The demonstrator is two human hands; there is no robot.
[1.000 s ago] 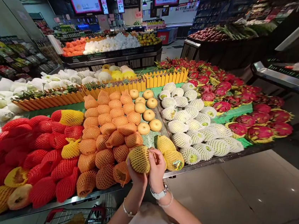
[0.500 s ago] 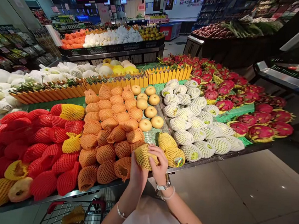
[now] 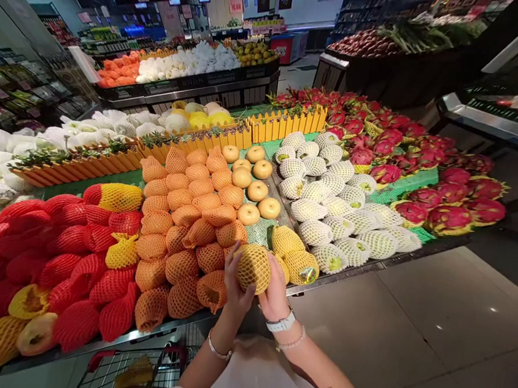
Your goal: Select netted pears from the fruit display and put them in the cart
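A roundish fruit in a yellow foam net (image 3: 253, 269) is held up in front of me between both hands, over the front edge of the stand. My left hand (image 3: 236, 290) grips its left side, thumb across the lower front. My right hand (image 3: 276, 291) is wrapped around the right side, its fingers partly hidden behind the fruit. Just beyond that hand lie more yellow-netted fruits (image 3: 301, 266), one with a shiny sticker. Left of the held fruit are rows of fruits in orange foam nets (image 3: 202, 232). Bare round tan pears (image 3: 257, 191) sit behind it.
Red-netted fruits (image 3: 73, 239) fill the left of the stand, white-netted fruits (image 3: 349, 213) the right, with dragon fruits (image 3: 451, 211) farther right. A low orange fence (image 3: 289, 123) runs behind. Below the front edge is a shopping cart (image 3: 129, 369).
The netted fruit has been turned in my hands, now more upright. My left fingers have come up around its left side, and my right hand has shifted from its top to its right side.
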